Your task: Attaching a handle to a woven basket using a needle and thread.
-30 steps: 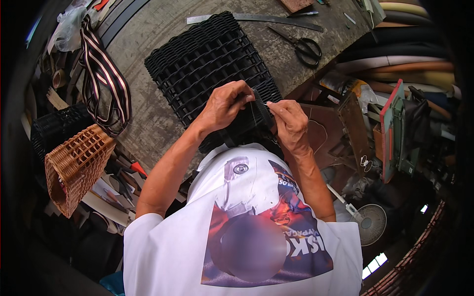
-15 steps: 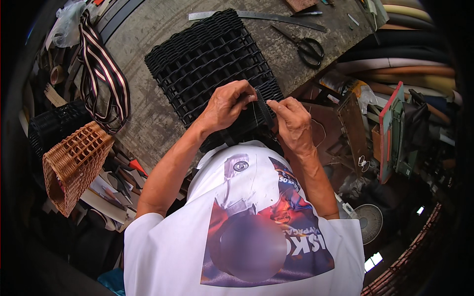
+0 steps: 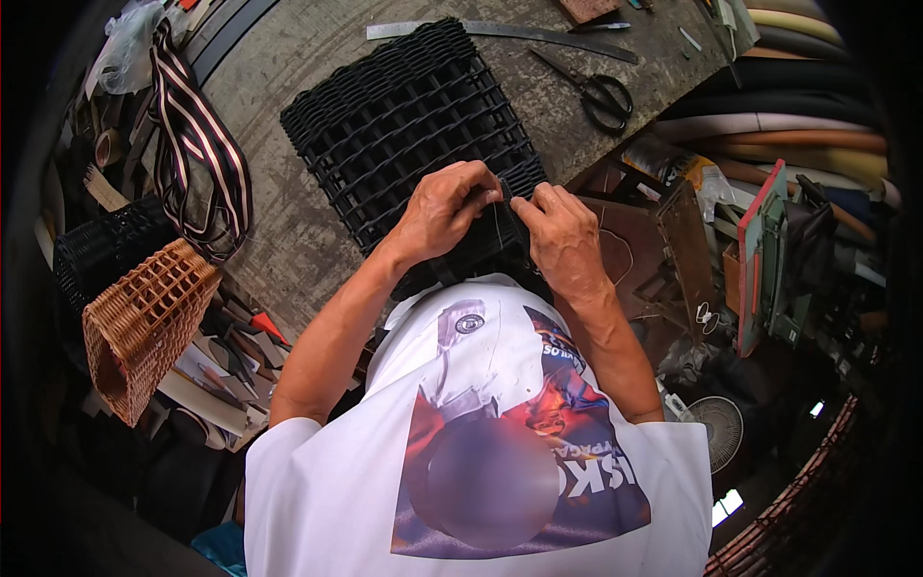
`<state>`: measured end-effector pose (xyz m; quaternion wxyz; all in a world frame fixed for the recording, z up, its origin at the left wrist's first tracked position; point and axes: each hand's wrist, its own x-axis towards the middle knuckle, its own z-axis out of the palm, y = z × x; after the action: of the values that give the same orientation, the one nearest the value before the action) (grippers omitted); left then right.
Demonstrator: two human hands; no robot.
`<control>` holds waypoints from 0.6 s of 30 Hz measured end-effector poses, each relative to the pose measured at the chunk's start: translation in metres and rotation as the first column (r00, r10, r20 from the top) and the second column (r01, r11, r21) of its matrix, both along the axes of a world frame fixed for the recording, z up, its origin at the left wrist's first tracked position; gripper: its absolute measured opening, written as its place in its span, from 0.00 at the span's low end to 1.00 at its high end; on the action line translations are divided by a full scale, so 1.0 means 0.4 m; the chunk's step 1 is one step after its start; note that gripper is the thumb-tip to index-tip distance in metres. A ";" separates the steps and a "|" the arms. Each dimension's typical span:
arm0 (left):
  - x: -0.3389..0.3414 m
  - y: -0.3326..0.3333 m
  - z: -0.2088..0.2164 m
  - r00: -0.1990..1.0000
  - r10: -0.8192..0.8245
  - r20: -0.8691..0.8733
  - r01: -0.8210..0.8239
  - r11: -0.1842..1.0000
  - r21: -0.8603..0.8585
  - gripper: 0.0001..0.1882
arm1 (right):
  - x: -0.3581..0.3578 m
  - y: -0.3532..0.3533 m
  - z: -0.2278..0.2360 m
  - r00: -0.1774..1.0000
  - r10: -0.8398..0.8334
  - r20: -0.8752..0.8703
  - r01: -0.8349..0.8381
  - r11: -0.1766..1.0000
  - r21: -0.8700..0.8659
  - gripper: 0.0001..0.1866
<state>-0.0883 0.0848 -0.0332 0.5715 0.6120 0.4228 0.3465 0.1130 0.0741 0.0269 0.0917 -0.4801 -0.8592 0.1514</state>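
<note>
1. One black woven panel (image 3: 409,125) lies on the grey bench (image 3: 288,240) in the upper middle of the frame, its near edge hanging over the bench rim toward the person's chest; that near edge is where the work is.
2. Both hands meet at the panel's lower right corner. The left hand (image 3: 444,210) is curled over the edge, fingers pinching a dark strand or strip; the right hand (image 3: 562,231) presses against it from the right, thumb and forefinger nipped on the same spot. Both are closed on the panel's edge, neither is free.
3. Compared with a second ago, little has moved: the fingertips have drawn slightly closer together at the corner and the panel sits where it did. This reads as fine finishing on one point of the weave, tucking or tightening, rather than a shift to a new part.
4. Just beyond the panel, at the top of the frame, lies a long metal ruler (image 3: 500,34), and to the upper right black scissors (image 3: 596,91), both untouched.
5. At the upper left a striped strap (image 3: 197,144) loops across the bench.
6. At the left edge a tan wicker basket (image 3: 144,327) leans beside a black woven basket (image 3: 106,245), well apart from the hands.
</note>
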 end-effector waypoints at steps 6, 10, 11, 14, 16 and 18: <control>-0.002 -0.002 -0.001 1.000 -0.001 0.016 0.001 1.000 -0.013 0.04 | 0.015 -0.035 0.004 0.965 -0.111 -0.238 0.125 0.991 0.042 0.08; 0.001 -0.002 -0.013 1.000 0.008 0.012 -0.009 0.999 0.047 0.04 | 0.008 -0.049 -0.009 0.924 -0.141 -0.355 0.170 0.984 0.052 0.08; 0.001 -0.001 -0.013 1.000 0.010 0.020 -0.011 0.999 0.053 0.04 | 0.003 -0.051 -0.012 0.923 -0.143 -0.357 0.174 0.983 0.056 0.08; 0.001 0.000 -0.002 1.000 -0.006 0.007 0.006 1.000 0.008 0.04 | -0.018 -0.054 -0.023 0.961 -0.085 -0.262 0.124 0.983 0.137 0.08; 0.002 0.001 -0.006 1.000 -0.011 -0.008 0.011 1.000 0.020 0.03 | -0.030 -0.037 -0.035 0.973 -0.093 -0.213 0.119 0.986 0.116 0.06; 0.005 0.000 -0.007 1.000 -0.017 -0.023 0.018 0.999 0.033 0.03 | -0.041 -0.026 -0.034 0.983 -0.127 -0.133 0.138 0.988 0.073 0.02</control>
<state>-0.0861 0.0846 -0.0360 0.5594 0.6289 0.4183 0.3415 0.0965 0.0639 0.0132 0.1762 -0.5214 -0.8231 0.1400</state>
